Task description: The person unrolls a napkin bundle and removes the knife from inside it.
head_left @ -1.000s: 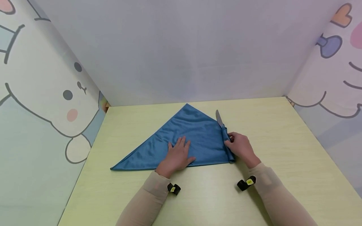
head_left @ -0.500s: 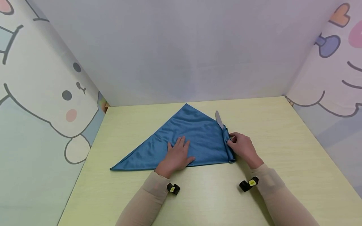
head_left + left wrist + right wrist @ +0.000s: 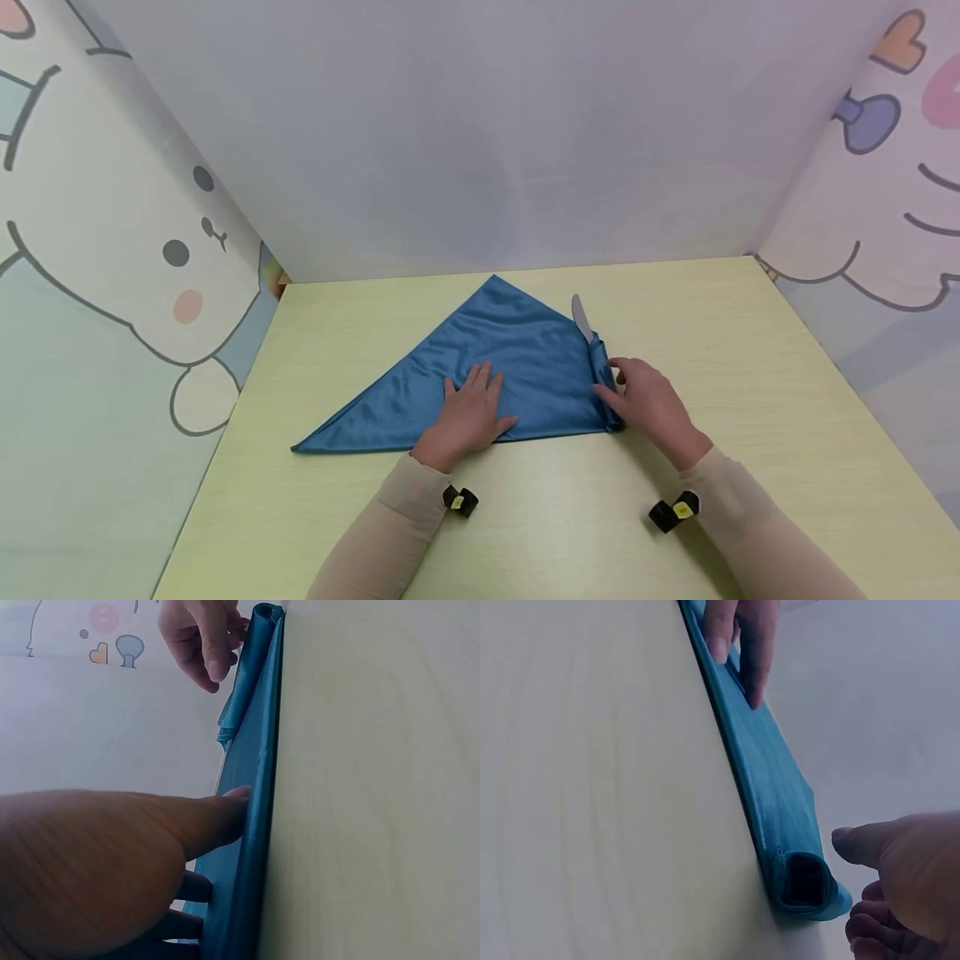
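Note:
A blue satin cloth [image 3: 536,358] lies folded into a triangle, its right end wound into a narrow roll [image 3: 598,354]. The blade of a table knife [image 3: 581,317] sticks out of the roll's far end; its handle is hidden inside. My left hand [image 3: 467,417] rests flat on the cloth's middle with fingers spread. At the roll's right side is my right hand [image 3: 654,407], thumb and fingers apart and loosely bent. The right wrist view shows a gap between that thumb [image 3: 859,844] and the roll's hollow near end [image 3: 804,885].
The pale wooden table [image 3: 757,367] extends around the cloth. A plain light wall [image 3: 517,150] stands behind it, with cartoon-printed panels at left [image 3: 97,350] and right [image 3: 900,208]. Each wrist carries a small black camera [image 3: 461,502].
My right hand has loosened from the roll and shifted slightly right and toward me, fingers opening. The left hand stays in place on the cloth.

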### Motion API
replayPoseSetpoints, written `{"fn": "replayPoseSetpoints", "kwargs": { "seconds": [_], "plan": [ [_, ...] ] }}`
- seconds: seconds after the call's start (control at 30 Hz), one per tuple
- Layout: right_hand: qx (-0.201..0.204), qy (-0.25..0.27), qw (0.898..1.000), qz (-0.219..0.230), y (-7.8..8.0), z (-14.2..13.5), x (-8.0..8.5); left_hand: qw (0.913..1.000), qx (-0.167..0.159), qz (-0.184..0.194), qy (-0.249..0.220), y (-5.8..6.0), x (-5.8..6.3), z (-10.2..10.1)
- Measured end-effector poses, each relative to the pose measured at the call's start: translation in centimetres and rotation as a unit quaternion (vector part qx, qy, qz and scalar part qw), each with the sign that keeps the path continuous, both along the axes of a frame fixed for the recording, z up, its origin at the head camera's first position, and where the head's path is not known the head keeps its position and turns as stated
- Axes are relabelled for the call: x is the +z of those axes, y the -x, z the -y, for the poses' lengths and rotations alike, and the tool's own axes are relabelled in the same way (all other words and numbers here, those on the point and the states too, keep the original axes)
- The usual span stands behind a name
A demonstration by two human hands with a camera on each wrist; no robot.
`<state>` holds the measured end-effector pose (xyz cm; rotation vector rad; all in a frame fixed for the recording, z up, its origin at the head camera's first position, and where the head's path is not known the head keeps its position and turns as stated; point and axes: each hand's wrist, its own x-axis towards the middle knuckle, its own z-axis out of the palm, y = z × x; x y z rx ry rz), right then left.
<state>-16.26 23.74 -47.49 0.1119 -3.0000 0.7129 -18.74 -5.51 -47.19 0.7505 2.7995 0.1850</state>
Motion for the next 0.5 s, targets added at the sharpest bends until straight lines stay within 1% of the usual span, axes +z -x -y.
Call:
{"fn": "replayPoseSetpoints", "kwargs": {
  "seconds": [0.1,0.27,0.5],
  "plan": [
    [0.013,-0.024,1.000,-0.005,-0.5,0.5,-0.1,1.0000,0.000,0.001,0.000,0.0,0.0,0.0],
    [0.032,-0.057,0.997,-0.031,-0.9,0.9,-0.8,1.0000,0.001,0.006,0.001,0.0,0.0,0.0],
    [0.035,-0.071,0.995,-0.056,-0.8,1.1,-1.0,0.9999,0.005,0.009,0.003,0.1,-0.1,0.0]
  ]
}}
